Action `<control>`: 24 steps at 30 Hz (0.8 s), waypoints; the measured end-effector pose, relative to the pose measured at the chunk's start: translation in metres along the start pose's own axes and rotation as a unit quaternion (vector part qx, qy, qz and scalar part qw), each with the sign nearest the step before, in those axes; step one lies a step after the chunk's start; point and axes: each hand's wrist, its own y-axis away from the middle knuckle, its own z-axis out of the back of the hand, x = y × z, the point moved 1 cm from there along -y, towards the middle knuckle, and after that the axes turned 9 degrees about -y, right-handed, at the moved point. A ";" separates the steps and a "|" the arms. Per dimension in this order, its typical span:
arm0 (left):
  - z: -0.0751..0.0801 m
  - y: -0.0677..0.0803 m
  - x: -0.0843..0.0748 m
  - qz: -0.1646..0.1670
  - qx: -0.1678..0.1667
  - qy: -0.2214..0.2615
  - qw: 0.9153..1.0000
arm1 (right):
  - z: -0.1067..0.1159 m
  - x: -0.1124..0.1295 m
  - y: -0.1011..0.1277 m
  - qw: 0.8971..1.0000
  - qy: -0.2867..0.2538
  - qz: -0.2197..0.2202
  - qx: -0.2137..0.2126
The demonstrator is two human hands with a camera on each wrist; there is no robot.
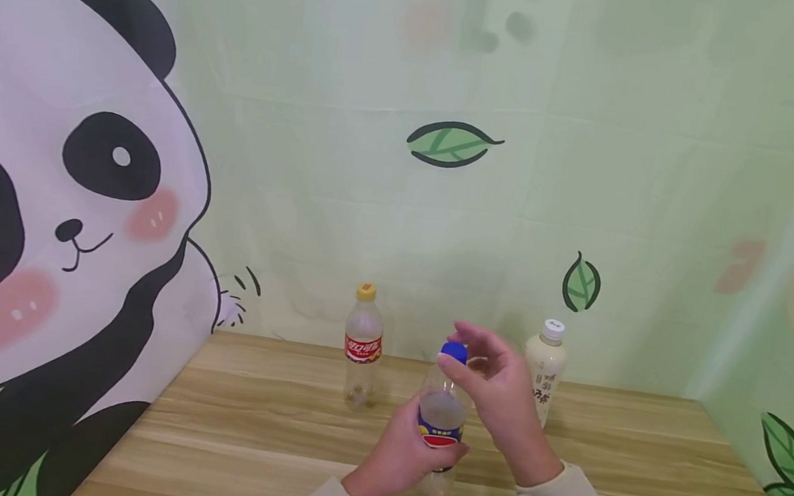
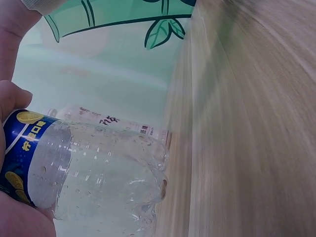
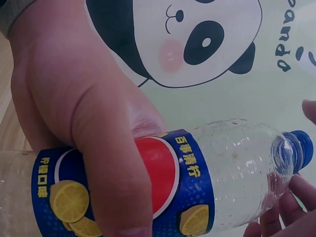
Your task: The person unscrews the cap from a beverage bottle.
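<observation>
My left hand (image 1: 411, 446) grips a clear plastic soda bottle (image 3: 237, 173) round its blue label with lemon slices and a red patch. The bottle stands upright above the wooden table, its blue cap (image 1: 455, 352) on the neck. Around that cap is my right hand (image 1: 498, 391), fingers spread and loosely bent, with the thumb tip overlapping the cap's lower edge in the head view. In the right wrist view, the right fingers (image 3: 296, 190) lie beside the bottle's neck, and the thumb is apart from the cap. The bottle's ridged base (image 2: 143, 182) shows in the left wrist view.
A clear bottle with a yellow cap and red label (image 1: 363, 347) stands behind, to the left. To the right is a cream bottle with a white cap (image 1: 549, 356), partly behind my right hand. The wooden table (image 1: 247, 416) meets a panda-printed backdrop (image 1: 348, 157).
</observation>
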 end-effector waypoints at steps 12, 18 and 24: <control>-0.001 -0.002 0.002 -0.006 -0.001 -0.010 1.000 | -0.007 0.009 0.000 0.996 0.052 -0.024 -0.069; -0.001 -0.001 0.001 0.005 0.003 -0.006 1.000 | -0.007 0.008 0.001 0.996 0.040 -0.024 -0.070; -0.002 -0.002 0.001 0.008 0.002 -0.005 1.000 | -0.005 0.008 0.001 0.997 0.033 -0.024 -0.064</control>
